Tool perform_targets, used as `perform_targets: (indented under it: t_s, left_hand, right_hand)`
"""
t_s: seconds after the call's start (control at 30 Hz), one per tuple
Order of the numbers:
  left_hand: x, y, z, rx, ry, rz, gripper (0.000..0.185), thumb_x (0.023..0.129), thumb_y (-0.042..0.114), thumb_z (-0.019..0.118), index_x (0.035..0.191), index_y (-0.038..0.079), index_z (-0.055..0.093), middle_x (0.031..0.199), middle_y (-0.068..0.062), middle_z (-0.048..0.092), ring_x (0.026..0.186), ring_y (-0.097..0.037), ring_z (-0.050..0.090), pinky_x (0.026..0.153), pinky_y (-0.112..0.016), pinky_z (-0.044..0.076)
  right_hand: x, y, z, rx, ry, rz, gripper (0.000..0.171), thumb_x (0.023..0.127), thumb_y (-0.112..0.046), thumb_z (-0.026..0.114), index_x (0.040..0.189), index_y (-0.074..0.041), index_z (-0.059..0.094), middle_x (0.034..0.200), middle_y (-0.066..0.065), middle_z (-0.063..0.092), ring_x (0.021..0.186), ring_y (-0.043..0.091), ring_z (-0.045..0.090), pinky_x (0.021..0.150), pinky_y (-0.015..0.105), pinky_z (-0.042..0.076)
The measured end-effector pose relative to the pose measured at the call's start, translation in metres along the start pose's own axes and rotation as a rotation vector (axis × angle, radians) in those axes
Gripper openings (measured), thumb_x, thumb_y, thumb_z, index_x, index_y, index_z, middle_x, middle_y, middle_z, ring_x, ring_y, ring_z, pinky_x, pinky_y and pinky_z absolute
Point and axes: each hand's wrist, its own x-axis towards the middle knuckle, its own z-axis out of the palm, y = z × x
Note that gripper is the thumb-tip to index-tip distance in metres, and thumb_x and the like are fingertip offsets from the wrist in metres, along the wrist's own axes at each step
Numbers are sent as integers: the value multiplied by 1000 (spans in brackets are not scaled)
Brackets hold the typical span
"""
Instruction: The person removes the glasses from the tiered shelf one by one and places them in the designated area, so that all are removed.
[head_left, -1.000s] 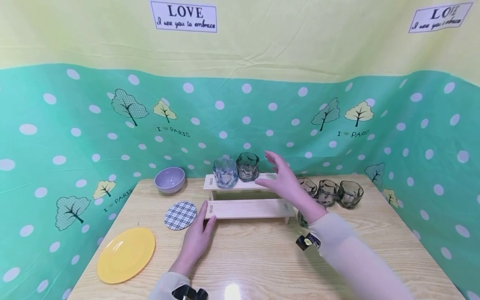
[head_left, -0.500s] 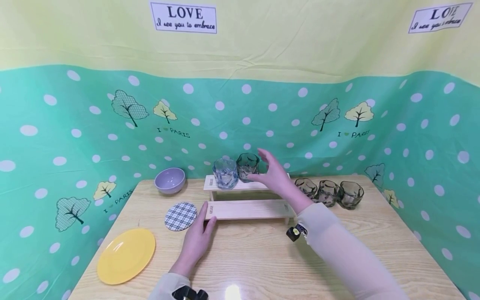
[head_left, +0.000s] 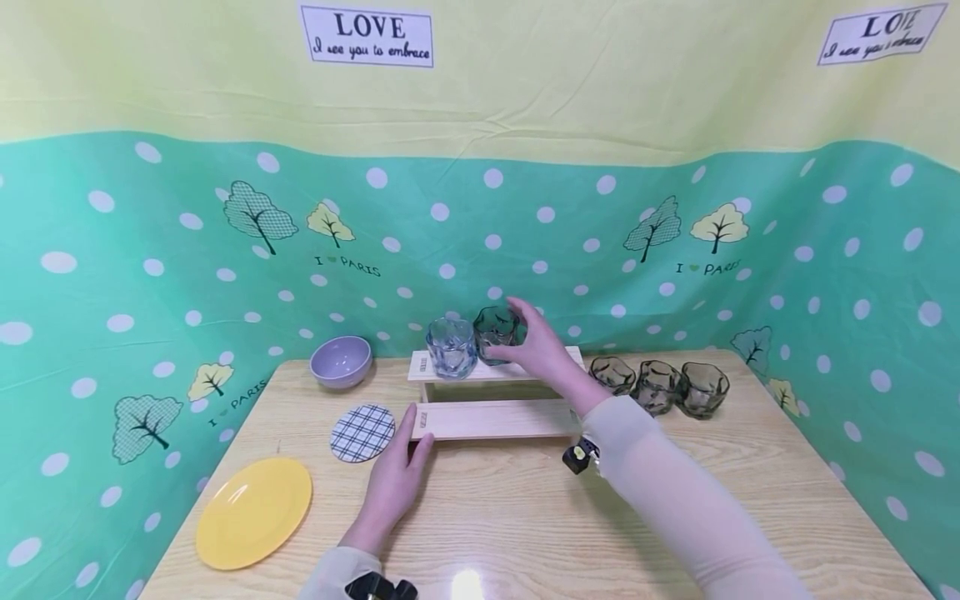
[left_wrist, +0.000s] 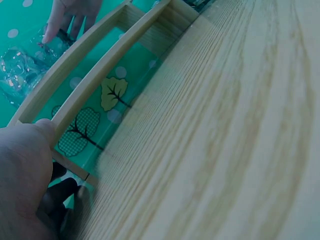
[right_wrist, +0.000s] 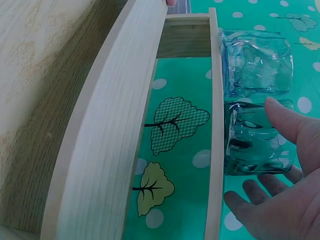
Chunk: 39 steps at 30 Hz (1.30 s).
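Note:
A two-step wooden shelf [head_left: 495, 419] stands in the middle of the table. My left hand [head_left: 396, 477] grips the left end of its lower step, with the thumb at the front edge. On the upper step sit a clear bluish glass [head_left: 452, 350] and, close to its right, a dark grey-green glass [head_left: 491, 323]. My right hand [head_left: 546, 354] reaches around the right side of the dark glass. In the right wrist view its thumb overlaps that dark glass [right_wrist: 250, 140], while the other fingers [right_wrist: 255, 192] are spread beside it; contact is hard to tell.
Several smoky glasses stand in a row right of the shelf, one smoky glass [head_left: 702, 390] at its end. To the left are a purple bowl [head_left: 341, 363], a checked round coaster [head_left: 363, 433] and a yellow plate [head_left: 255, 512]. A green patterned cloth [head_left: 480, 242] hangs behind.
My right hand has moved left, from the shelf's right side up to the dark glass. The left hand has stayed on the shelf's end, and the glasses have kept their places.

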Motion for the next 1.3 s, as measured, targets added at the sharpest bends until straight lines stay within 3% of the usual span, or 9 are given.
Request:
perform_targets:
  t_s: [0.33, 0.87, 1.3]
  left_hand:
    - [-1, 0, 1, -2, 1, 4, 70, 118, 37, 55, 176, 11, 27, 177, -18, 34, 161, -40, 35, 132, -58, 30]
    - [-1, 0, 2, -2, -3, -2, 70, 118, 37, 55, 176, 10, 27, 177, -18, 33, 161, -40, 34, 132, -57, 29]
    - [0, -1, 0, -5, -2, -4, 70, 118, 38, 55, 176, 11, 27, 177, -17, 33, 162, -39, 34, 133, -56, 29]
  right_hand:
    - [5, 3, 3, -36, -10, 10, 107, 91, -30, 96, 175, -25, 30, 173, 9, 42, 161, 39, 35, 131, 62, 32]
    - [7, 5, 6, -65, 1, -6, 100, 92, -30, 95, 172, -20, 36, 163, 10, 53, 154, 37, 45, 126, 57, 42]
    - [-6, 0, 0, -94, 42, -13, 100, 89, -28, 97, 170, -19, 40, 163, 11, 53, 151, 38, 48, 124, 59, 44]
